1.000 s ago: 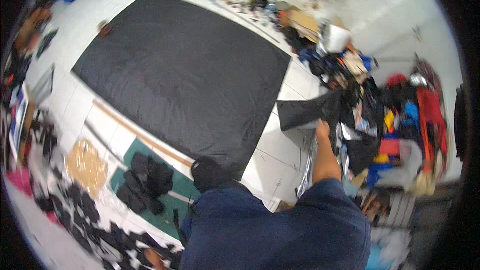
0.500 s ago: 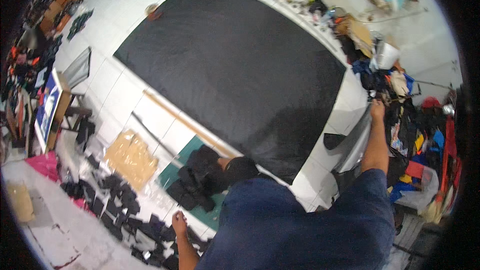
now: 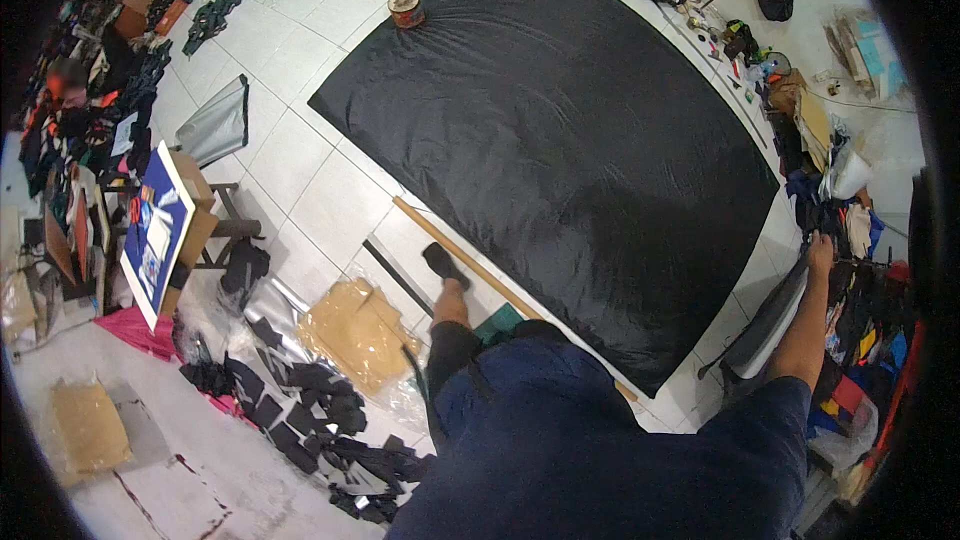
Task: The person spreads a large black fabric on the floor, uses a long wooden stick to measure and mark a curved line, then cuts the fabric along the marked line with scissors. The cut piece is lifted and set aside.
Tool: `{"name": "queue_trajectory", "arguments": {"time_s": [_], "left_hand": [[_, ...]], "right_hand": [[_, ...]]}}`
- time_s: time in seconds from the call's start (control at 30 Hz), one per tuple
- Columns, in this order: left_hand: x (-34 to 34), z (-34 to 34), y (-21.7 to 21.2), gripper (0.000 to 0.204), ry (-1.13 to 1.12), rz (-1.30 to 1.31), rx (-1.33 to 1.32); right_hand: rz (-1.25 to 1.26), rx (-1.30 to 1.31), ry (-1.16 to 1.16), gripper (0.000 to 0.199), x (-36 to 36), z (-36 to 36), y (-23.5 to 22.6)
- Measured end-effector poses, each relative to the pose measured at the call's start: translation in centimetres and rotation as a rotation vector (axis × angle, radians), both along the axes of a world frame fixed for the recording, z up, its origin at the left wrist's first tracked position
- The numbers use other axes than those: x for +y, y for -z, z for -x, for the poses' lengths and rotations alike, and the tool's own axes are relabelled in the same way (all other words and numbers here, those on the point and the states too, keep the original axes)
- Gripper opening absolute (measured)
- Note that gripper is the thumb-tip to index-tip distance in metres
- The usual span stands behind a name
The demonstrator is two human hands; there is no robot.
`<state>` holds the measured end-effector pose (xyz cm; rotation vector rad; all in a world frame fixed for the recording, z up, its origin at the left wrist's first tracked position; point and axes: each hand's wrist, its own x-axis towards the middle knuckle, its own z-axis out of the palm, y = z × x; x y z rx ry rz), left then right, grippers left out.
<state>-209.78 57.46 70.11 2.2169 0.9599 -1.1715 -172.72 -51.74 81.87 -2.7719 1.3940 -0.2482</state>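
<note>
At the right side my right hand [image 3: 820, 252] is closed on the upper edge of a grey-and-black fabric piece [image 3: 768, 325], which hangs down beside my arm. My left hand is out of view. Before me a large black sheet [image 3: 590, 160] lies spread over the white tiles, lightly wrinkled. A round tin [image 3: 407, 12] stands on its far left edge. Along the sheet's near edge runs a long wooden stick [image 3: 470, 258], partly behind my body. My foot in a black shoe [image 3: 440, 262] is between that stick and a dark strip [image 3: 397, 280].
Brown pieces in clear plastic [image 3: 360, 335] and black scraps [image 3: 310, 400] cover the floor at the near left. A tilted blue-topped board [image 3: 160, 235] stands at the left. Piled cloth and bags [image 3: 850, 210] line the right wall. Part of a green mat [image 3: 500, 323] shows beside me.
My left hand has left the view. My leg and shoe now show beyond the green mat. My right hand still grips the fabric piece, and the whole scene has shifted rightward in view.
</note>
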Motion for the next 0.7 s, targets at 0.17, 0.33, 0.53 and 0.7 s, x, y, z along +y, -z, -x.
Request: {"name": "queue_trajectory", "arguments": {"time_s": [0.17,0.33,0.53,0.7], "left_hand": [[24.2,-22.7,-1.0,0.031,0.984,-0.214,0.11],[32.3,-65.2,-13.5,0.041,0.252,-0.279,-0.839],[22.6,-95.5,-21.8,0.036,0.317,0.11,-0.946],[22.6,-107.5,-15.8,0.037,0.776,0.1,-0.693]], "right_hand": [[0.116,0.062,0.13,0.047,8.3,-9.5,1.4],[-0.029,0.082,0.202,0.046,20.1,-17.2,2.5],[-0.006,-0.127,0.286,0.044,27.1,-24.7,-0.3],[0.04,-0.175,0.425,0.048,37.1,-36.0,1.3]]}}
